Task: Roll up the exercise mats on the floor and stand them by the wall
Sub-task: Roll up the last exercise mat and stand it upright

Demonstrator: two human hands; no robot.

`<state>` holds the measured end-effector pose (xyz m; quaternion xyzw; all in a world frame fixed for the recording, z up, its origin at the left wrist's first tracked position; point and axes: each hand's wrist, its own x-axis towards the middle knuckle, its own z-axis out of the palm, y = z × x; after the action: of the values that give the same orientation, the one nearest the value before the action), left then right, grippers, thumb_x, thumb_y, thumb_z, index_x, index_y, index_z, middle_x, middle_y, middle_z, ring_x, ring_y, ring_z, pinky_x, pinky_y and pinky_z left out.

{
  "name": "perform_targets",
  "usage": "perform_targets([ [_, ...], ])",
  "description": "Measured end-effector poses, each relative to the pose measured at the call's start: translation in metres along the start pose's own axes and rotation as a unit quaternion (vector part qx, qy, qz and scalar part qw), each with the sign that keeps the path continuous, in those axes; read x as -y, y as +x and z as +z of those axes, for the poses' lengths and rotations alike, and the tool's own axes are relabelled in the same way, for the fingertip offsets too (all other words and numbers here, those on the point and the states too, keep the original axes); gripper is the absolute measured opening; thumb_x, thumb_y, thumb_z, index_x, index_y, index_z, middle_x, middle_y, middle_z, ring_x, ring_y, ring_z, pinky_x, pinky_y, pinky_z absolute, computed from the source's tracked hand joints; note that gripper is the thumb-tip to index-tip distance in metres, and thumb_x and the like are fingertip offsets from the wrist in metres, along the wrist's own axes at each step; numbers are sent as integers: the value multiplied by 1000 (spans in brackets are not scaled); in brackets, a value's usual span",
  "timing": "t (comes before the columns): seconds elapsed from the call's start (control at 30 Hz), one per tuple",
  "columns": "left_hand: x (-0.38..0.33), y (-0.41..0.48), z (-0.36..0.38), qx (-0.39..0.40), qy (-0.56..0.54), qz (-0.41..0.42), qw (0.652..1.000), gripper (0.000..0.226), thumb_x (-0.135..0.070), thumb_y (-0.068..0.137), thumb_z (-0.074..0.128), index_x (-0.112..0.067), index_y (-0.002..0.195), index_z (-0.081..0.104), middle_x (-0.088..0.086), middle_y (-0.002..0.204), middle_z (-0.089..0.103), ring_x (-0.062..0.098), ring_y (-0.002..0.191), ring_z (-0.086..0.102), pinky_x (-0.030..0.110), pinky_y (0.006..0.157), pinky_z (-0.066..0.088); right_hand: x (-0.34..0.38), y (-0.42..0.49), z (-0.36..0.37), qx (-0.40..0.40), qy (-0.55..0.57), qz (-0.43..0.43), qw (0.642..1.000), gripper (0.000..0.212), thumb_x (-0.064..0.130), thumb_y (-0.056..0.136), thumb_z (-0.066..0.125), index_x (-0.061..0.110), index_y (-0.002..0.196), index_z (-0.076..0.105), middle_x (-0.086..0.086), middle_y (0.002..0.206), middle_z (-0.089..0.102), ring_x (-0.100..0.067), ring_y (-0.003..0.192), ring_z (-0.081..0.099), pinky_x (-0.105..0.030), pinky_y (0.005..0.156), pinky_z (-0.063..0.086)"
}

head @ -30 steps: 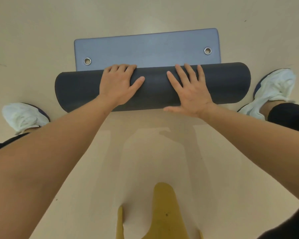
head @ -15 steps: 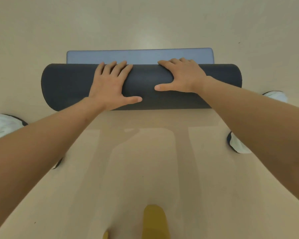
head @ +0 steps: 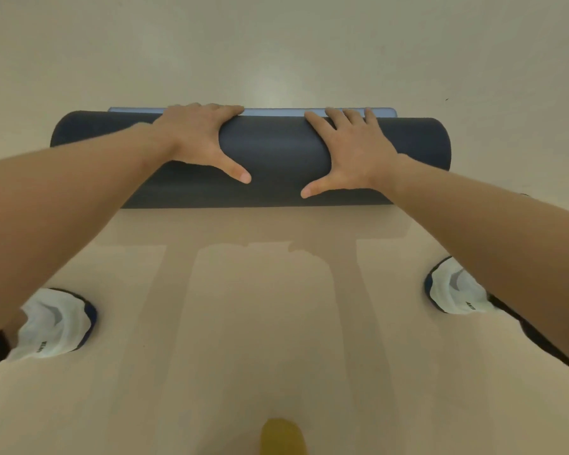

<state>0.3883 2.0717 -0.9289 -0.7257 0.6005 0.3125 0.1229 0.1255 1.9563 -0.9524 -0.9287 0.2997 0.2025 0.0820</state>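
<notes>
While rolling the mat, nearly wound up on the floor with a thin blue strip remaining far, press evenly through left grip and right grip, both spread flat on top, clasping nothing; keep ends flush.

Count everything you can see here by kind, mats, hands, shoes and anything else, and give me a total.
Mats: 1, a dark mat, almost fully rolled.
Hands: 2, left hand and right hand, both pressing on the roll.
Shoes: 2, left shoe and right shoe, both white.
Other: 1, a yellow thing at the bottom edge, unclear what.
Total: 6
</notes>
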Motion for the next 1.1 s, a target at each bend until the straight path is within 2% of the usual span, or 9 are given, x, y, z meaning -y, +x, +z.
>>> perform_targets([
  [0.07, -3, 3, -5, 10, -14, -10, 1000, 137, -100, 42, 64, -39, 158, 22, -7, 156, 46, 30, 140, 46, 54, 109, 37, -5, 6, -6, -5, 15, -11, 1000, 142, 109, 46, 40, 24, 158, 20, -18, 146, 46, -41, 130, 46, -59, 113, 32],
  [0.13, -6, 0, -8, 3, -7, -12, 1000, 134, -101, 41, 62, -38, 155, 30, -6, 149, 53, 30, 135, 50, 52, 106, 40, -4, 9, -12, -11, 16, -26, 999, 136, 108, 47, 45, 22, 152, 31, -16, 127, 54, -36, 112, 52, -49, 96, 43],
  [0.23, -10, -9, -2, -25, -10, -21, 999, 130, -102, 38, 59, -37, 149, 42, -7, 142, 59, 29, 130, 54, 47, 101, 43, -2, 4, -13, -27, 5, -24, 999, 128, 107, 47, 44, 21, 143, 42, -13, 114, 52, -31, 101, 51, -41, 78, 42],
  [0.37, -14, -19, 2, -6, -8, -28, 1000, 137, -104, 36, 58, -32, 152, 41, -2, 144, 56, 31, 130, 52, 48, 99, 46, -1, -10, -6, 2, 57, 0, 998, 125, 103, 53, 50, 27, 151, 33, -12, 134, 45, -35, 121, 44, -49, 95, 46],
  [0.53, -17, -21, 6, 38, 48, 0, 998, 152, -95, 33, 75, -24, 155, 22, 4, 150, 46, 35, 133, 49, 51, 102, 46, 0, 2, -14, 103, 39, -2, 994, 144, 106, 42, 50, 34, 160, 9, -12, 150, 44, -43, 130, 45, -61, 116, 26],
  [0.6, -16, -20, 8, 29, 47, 4, 998, 152, -95, 31, 76, -27, 156, 20, 4, 146, 50, 34, 131, 53, 52, 102, 47, 0, 5, -14, 97, 54, 2, 994, 141, 102, 45, 59, 33, 160, 14, -13, 144, 49, -41, 126, 49, -58, 112, 34],
  [0.73, -17, -19, 8, 13, 62, 10, 998, 137, -97, 28, 70, -31, 142, 35, -2, 113, 65, 30, 101, 62, 44, 81, 50, 6, -1, -15, 87, 89, 14, 992, 135, 98, 46, 65, 29, 156, 27, -10, 128, 53, -35, 119, 51, -49, 96, 46],
  [0.9, -26, -41, 31, 46, 67, 30, 996, 131, -95, 29, 73, -32, 139, 40, -2, 110, 68, 29, 97, 63, 40, 78, 48, 21, -42, 10, 120, 126, 19, 985, 132, 98, 47, 66, 29, 154, 31, -5, 120, 54, -31, 110, 54, -43, 84, 45],
  [1.1, -49, -97, 83, 147, 32, 32, 988, 121, -91, 32, 76, -36, 135, 43, -8, 106, 66, 24, 92, 60, 38, 76, 45, 47, -107, 44, 223, 173, 0, 959, 128, 94, 49, 71, 29, 153, 33, 0, 122, 58, -27, 111, 58, -42, 92, 49],
])
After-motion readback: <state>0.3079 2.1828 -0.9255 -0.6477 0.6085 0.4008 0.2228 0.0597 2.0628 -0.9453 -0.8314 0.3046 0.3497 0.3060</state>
